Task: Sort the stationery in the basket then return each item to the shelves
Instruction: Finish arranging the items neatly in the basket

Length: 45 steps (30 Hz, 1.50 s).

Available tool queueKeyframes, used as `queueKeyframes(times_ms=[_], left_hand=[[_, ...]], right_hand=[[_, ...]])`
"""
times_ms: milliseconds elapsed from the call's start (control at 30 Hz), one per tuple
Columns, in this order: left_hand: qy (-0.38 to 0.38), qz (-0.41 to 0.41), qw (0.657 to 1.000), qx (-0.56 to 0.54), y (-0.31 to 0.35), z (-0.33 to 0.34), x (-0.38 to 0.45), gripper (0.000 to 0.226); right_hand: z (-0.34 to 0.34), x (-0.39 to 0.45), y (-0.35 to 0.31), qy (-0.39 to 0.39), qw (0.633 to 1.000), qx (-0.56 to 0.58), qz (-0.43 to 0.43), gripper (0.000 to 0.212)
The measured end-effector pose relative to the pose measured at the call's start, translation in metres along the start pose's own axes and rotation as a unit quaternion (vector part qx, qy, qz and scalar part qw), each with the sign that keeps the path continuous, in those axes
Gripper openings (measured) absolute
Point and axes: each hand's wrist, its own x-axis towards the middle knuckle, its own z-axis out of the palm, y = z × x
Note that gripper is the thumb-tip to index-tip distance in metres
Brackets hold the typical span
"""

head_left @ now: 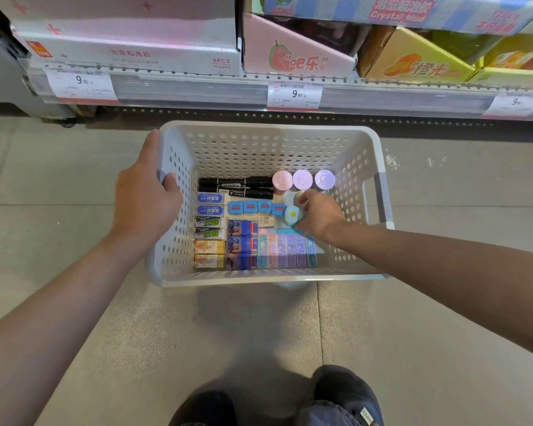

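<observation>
While the left hand [146,199] grips the left rim of the basket [379,167], fingers curled over its handle, the right hand [319,212] reaches down inside and pinches a small pale-blue case [292,215] with a yellow dot, held tilted just above the sorted items near the basket's right middle. Just beyond this hand stand three round pots [302,179], pink to lilac, in a row against the far wall. To its left lies a row of four blue cases [256,207], and past them two black markers [236,187] lie side by side along the far wall. Below the hand, pastel erasers [285,249] stand packed in a row near the front wall, with dark blue boxes [242,244] beside them. Down the left wall run blue, green and orange erasers [210,229] in pairs. The basket sits on the tiled floor [74,186] before a shelf [197,93] with price tags [294,94] and cartons. Two shoes [345,392] show at the bottom edge.
</observation>
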Motion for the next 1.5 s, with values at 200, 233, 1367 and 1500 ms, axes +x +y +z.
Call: queueKeyframes(times_ms=[200, 233, 1367, 1500], left_hand=[[-0.007, -0.001, 1.000, -0.006, 0.000, 0.000, 0.000, 0.063], [-0.008, -0.003, 1.000, -0.009, 0.000, 0.000, 0.000, 0.064], [-0.008, -0.003, 1.000, -0.011, 0.000, 0.001, 0.000, 0.063], [-0.007, -0.002, 1.000, -0.013, -0.001, 0.000, 0.001, 0.063]], right_hand=[[0.009, -0.002, -0.006, -0.013, 0.999, 0.037, 0.021, 0.053], [0.011, -0.002, -0.006, -0.009, 0.999, 0.040, 0.026, 0.053], [-0.018, -0.011, -0.013, -0.023, 0.892, -0.444, -0.076, 0.038], [-0.016, -0.009, -0.011, -0.036, 0.886, -0.456, -0.081, 0.033]])
